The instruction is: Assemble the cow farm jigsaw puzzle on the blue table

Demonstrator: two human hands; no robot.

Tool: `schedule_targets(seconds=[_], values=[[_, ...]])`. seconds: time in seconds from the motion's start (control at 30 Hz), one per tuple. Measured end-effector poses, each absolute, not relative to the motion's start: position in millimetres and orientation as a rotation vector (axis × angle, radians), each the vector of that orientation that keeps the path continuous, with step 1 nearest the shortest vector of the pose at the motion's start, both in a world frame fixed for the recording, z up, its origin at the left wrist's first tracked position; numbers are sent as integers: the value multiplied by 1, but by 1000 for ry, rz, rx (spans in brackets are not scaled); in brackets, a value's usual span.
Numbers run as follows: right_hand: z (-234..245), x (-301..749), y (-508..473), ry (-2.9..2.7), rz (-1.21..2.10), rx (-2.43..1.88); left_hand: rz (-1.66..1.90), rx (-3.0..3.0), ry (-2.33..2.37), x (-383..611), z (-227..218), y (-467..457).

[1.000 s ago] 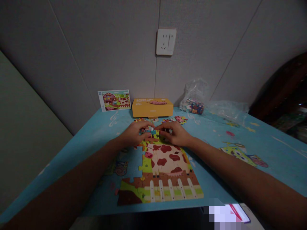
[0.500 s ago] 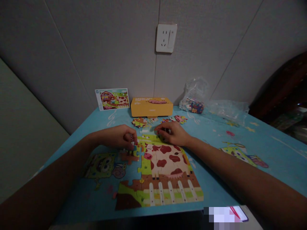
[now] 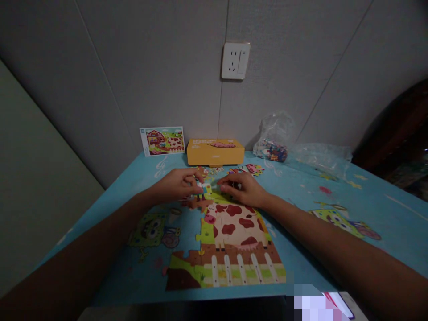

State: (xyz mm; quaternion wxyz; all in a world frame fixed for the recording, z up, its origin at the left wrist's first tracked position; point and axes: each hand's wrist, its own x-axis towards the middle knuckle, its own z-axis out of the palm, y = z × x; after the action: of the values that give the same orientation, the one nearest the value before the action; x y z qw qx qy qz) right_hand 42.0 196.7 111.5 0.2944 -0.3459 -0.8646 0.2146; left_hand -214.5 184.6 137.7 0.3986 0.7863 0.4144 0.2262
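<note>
The partly assembled jigsaw puzzle [image 3: 239, 223], with a spotted cow above a white fence, lies flat in front of me. Between the fingertips of my left hand [image 3: 179, 184] is a puzzle piece [image 3: 204, 190] in blue, white and green, at the puzzle's upper left edge. Whether it touches the neighbouring pieces is hard to tell. My right hand [image 3: 243, 188] rests on the puzzle's top part, fingers curved, with thumb and index finger slightly apart and nothing visible between them. Brown pieces [image 3: 195, 203] lie just below my left fingers.
Behind the puzzle are loose piece clusters [image 3: 254, 169] and a yellow box [image 3: 216, 152]. A picture card [image 3: 163, 141] leans on the wall. To the right are a clear bag of pieces [image 3: 274, 145] and a plastic wrapper [image 3: 321, 156]. A lit screen [image 3: 337, 305] shows at the near edge.
My left hand has moved right with the puzzle piece, from left of the puzzle to its upper left edge. My right hand has barely moved. The view has shifted slightly.
</note>
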Motion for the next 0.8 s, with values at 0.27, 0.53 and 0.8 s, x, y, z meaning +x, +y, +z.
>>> schedule_targets(seconds=[0.27, 0.53, 0.8], values=[[105, 34, 200, -2095, 822, -970, 966, 2111, 1111, -197, 115, 186], [119, 95, 243, -1547, 252, -1710, 1246, 2064, 1637, -231, 105, 223], [108, 103, 255, -1518, 198, -1922, 1521, 1280, 2110, -262, 85, 267]])
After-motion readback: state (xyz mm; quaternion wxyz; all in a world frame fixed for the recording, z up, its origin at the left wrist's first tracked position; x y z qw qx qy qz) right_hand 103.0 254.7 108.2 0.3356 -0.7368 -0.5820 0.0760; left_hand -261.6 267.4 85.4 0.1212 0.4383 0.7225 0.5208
